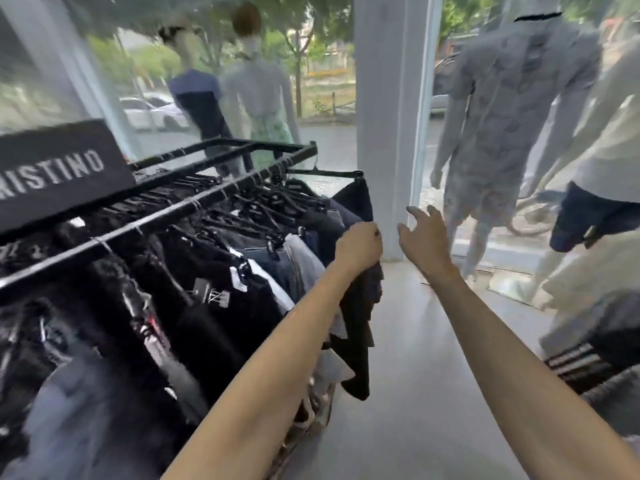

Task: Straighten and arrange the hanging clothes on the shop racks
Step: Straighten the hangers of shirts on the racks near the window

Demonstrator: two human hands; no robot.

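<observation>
Left hand (358, 245): closed on the outer edge of the dark garment (356, 299) at the end of the rack; fingers wrapped over the fabric near its top. Judged purpose: to pull the cloth taut so that it hangs flat and square to the rail.
Right hand (424, 233): open, fingers spread, holding nothing; in the air just beside the left hand, on the side away from the rack. Judged purpose: positioned to take the free edge of the same garment.
Rack (221, 199): black metal frame with parallel rails, running from the near left of the view to the far end by the white pillar (388, 126). Placement by the window keeps stock in line with the display mannequins (512, 109).
Hanging clothes (194, 271): dark items packed close along the rail on black hangers; several carry clips and tags. Spacing is uneven, with hangers bunched toward the far end.
Dark garment: last item at the far end of the rack, hung from a short arm projecting off the frame. It lies directly under the left hand and drops below it toward the floor; lower hem irregular, so straightening is judged unfinished.
Sign (59, 171): black board with white lettering, set on top of the rack at its left side; partly cut off by the frame edge.
Image quality: motion blur present; fine detail of hangers unreadable.
</observation>
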